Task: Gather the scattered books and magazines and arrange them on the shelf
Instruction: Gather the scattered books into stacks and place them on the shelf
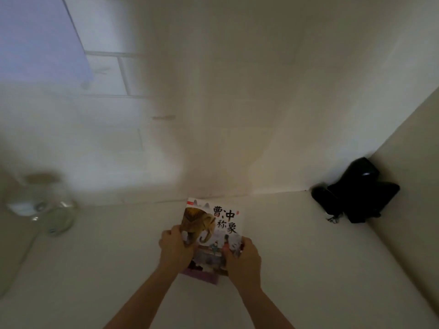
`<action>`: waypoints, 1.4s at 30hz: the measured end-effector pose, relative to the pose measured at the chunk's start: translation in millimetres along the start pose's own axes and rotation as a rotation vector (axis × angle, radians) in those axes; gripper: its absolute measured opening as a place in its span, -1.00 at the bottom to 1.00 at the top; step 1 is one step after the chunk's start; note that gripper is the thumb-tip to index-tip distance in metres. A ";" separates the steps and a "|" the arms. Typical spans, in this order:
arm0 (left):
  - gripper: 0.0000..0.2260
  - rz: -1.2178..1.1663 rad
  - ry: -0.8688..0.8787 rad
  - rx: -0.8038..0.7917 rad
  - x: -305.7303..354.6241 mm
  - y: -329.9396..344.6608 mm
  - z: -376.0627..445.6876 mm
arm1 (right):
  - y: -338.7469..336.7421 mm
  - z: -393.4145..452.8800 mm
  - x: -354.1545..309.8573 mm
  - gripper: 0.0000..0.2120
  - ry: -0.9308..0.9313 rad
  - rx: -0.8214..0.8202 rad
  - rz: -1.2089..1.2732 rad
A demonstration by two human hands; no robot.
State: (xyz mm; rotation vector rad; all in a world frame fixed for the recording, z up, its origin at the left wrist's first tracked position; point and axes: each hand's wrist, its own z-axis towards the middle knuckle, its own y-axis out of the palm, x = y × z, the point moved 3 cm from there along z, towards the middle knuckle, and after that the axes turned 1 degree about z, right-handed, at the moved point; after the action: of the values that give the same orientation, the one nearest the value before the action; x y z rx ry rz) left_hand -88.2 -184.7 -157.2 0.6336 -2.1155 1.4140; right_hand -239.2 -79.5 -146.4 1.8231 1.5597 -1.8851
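A picture book [217,224] with an elephant and black Chinese characters on its cover lies on a white shelf surface [118,257], close to the back wall. My left hand [174,250] grips its left edge, thumb curled over the cover. At the lower right corner my right hand [242,260] holds the book the same way. A thin purple book or magazine [204,277] pokes out beneath it, mostly hidden by my hands.
A black object [356,193] sits in the right back corner where the side wall meets the surface. A clear glass jar [45,205], blurred, stands at the left. A pale wall rises behind the book.
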 end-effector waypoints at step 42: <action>-0.42 -0.523 -0.194 -0.335 17.9 21.4 18.3 | -16.8 60.7 8.1 -0.91 0.024 -0.033 0.228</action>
State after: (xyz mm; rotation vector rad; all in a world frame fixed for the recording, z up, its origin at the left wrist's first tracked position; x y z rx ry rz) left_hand -118.3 -196.0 -166.4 1.1161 -2.0519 0.7210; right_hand -294.6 -108.6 -157.3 1.9226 1.3165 -1.7318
